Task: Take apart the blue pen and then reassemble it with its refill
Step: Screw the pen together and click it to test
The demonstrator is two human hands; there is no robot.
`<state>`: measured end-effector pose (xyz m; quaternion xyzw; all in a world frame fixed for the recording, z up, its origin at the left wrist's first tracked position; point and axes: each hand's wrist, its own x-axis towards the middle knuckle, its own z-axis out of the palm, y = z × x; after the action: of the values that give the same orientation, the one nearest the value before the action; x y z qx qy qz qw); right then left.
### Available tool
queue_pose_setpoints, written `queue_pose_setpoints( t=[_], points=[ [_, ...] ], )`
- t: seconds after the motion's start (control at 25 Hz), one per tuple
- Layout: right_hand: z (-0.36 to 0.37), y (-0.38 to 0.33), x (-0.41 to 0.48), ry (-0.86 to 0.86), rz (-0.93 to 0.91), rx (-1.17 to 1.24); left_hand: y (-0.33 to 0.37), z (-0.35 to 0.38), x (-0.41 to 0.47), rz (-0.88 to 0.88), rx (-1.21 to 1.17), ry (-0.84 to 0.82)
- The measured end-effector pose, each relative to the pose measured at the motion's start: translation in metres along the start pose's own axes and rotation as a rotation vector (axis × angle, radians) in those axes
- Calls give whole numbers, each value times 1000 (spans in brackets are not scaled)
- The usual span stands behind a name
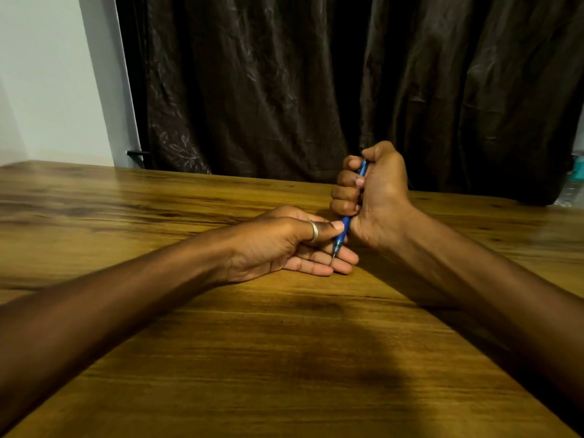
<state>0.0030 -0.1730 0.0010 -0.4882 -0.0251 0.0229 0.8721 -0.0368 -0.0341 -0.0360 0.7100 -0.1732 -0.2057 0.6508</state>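
Note:
The blue pen [342, 234] stands nearly upright above the wooden table [189, 343], its metal tip pointing down. My right hand [374, 197] is wrapped in a fist around the upper barrel, so most of the pen is hidden; a bit of blue shows at the top of the fist. My left hand [284, 245], with a ring on the thumb, pinches the lower tip section between thumb and fingers. The tip touches my left fingers. No refill is visible on its own.
A dark curtain [316, 90] hangs behind the table's far edge. A pale wall [47, 74] is at the left. Both forearms rest across the tabletop, and something teal [578, 170] shows at the far right edge.

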Motion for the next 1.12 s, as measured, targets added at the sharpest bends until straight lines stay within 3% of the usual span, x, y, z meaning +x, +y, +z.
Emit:
queue_pose_setpoints(
  t=[0.36,1.12],
  points=[
    [-1,-2,2,4,-17,13,-7,-6,-1,59,168,-89],
    [-1,-1,2,6,-16,-1,-10,-2,2,106,145,-41]
  ],
)
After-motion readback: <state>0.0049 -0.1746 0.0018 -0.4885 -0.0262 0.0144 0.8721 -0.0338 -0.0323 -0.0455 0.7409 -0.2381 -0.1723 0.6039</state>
